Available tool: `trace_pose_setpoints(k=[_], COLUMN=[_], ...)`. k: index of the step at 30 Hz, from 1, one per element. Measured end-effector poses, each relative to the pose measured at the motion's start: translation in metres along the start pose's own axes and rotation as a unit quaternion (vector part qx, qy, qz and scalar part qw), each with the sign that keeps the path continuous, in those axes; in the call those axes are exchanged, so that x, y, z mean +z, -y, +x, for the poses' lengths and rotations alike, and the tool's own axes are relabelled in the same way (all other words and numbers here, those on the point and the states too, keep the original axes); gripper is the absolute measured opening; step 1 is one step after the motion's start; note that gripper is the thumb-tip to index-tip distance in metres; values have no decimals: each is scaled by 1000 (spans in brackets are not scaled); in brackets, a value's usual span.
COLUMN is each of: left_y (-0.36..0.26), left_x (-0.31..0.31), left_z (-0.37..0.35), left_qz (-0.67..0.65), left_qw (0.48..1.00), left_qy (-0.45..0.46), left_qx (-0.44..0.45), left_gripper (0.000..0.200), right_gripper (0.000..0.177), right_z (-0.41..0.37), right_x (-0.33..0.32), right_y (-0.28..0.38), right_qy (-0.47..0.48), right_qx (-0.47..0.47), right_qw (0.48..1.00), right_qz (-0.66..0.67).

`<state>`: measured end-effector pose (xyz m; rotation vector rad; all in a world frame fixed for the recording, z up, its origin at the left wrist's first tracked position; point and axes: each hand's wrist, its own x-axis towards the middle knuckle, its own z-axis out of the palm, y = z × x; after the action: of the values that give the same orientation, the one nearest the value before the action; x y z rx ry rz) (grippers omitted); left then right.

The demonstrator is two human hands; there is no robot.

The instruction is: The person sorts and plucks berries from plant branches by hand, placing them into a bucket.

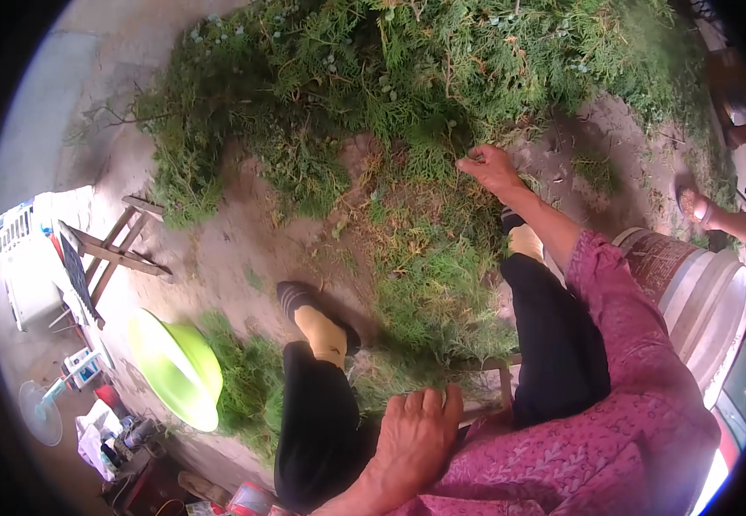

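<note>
My right hand [492, 172] reaches out over the ground with thumb and forefinger pinched at the edge of a green arborvitae sprig [431, 148]. Behind it rises a large heap of arborvitae branches [390, 69] with small pale cones. Close to my lap, my left hand [416, 430] is curled with its back turned up. Its fingertips are hidden, so what it holds, if anything, does not show. Between my feet lies a looser pile of small green and yellowish sprigs [433, 284].
A lime-green basin [175, 370] stands tilted at left, beside more greenery [248, 387]. Further left is a wooden stand [119, 245]. A large pale bucket [691, 292] is close by my right arm. Another person's sandalled foot [694, 206] shows at far right.
</note>
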<state>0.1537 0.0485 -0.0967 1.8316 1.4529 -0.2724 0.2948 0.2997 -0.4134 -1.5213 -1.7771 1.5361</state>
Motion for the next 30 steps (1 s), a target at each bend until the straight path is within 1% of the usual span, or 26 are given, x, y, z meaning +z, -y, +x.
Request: trace_pose_setpoints(k=[2,3,5,6,7,8,9,10,11,12,13,14,15,16,17,18,20,21,23,24,26,27,29,30], left_y=[0,0,0,0,0,1,4,6,7,9,13,17,23,27,31,35,36,40,47,44,38,38,37,34], left_x=[1,3,2,-1,-4,-8,-13,-17,-19,-21,-22,-21,-13,-8,-14,-15,-15,-13,-7,-6,-5,-6,-11,-12], left_z=[3,4,7,10,13,15,17,19,19,21,23,23,25,26,28,30,34,33,33,33,38,37,35,35], left_qz=[-6,-6,-2,-10,-18,-17,-49,-82,-115,-117,-191,-259,-391,-512,-568,-589,-610,-606,-582,-583,-577,-578,-499,-501], left_qw=[1000,1000,1000,999,998,997,998,995,987,986,961,925,860,776,728,703,663,662,700,700,686,687,751,751], left_qy=[6,0,-4,27,58,60,3,-54,-97,-98,-169,-241,-274,-305,-303,-306,-342,-343,-304,-302,-346,-343,-265,-262], left_qx=[-8,-4,0,-18,-36,-38,-32,-29,-58,-72,-106,-141,-178,-209,-236,-256,-270,-278,-281,-282,-279,-278,-341,-341], left_gripper=[42,42,43,44,45,45,47,49,54,54,56,58,61,63,67,66,53,53,33,33,17,17,14,14], right_gripper=[33,33,27,27,25,23,23,22,20,20,19,17,17,16,16,16,18,18,20,20,21,21,18,18], right_z=[2,5,10,10,6,0,-9,-21,-33,-46,-60,-73,-84,-94,-102,-108,-120,-127,-137,-138,-137,-134,-125,-125], right_x=[3,8,18,20,20,19,18,16,16,18,22,25,25,23,21,19,18,22,25,25,22,16,-2,-5], right_y=[18,18,19,19,26,34,44,57,70,83,97,112,128,145,159,172,190,191,192,191,190,192,206,209], right_qy=[-80,-82,10,10,41,74,77,102,130,143,190,238,256,300,339,349,411,416,401,401,451,450,432,432], right_qx=[17,17,24,24,32,41,40,0,-41,-45,-58,-71,-77,-133,-190,-194,-261,-261,-368,-366,-354,-351,-213,-210], right_qw=[993,993,990,991,992,991,991,992,990,988,980,967,962,943,919,914,871,869,833,834,806,808,865,866], right_qz=[-88,-85,-137,-134,-119,-104,-103,-76,-47,-44,3,52,59,60,61,70,58,65,99,100,149,149,139,138])
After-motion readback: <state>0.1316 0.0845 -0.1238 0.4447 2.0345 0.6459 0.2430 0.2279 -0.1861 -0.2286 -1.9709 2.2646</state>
